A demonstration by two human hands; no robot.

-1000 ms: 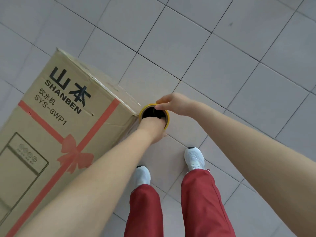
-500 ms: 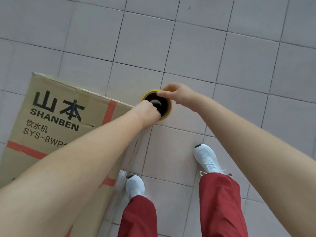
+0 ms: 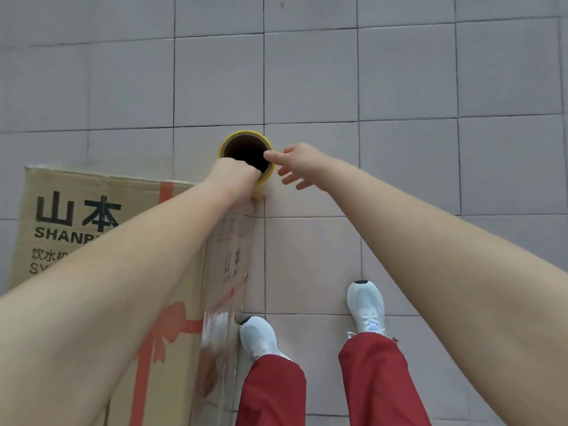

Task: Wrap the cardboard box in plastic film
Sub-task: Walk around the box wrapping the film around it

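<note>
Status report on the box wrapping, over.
Left hand grips film roll; right hand open, thumb at rim. Plastic film stretched along cardboard box side. No obstruction seen.

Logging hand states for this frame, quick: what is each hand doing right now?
Left hand: closed, gripping the rim of the film roll.
Right hand: open, fingers spread, one fingertip at the roll's rim.

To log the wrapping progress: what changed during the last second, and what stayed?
The right hand released its grip on the film roll; its fingers are now spread, one fingertip at the rim. Stretched film now shows along the cardboard box side. The left hand kept holding the roll's core.
</note>
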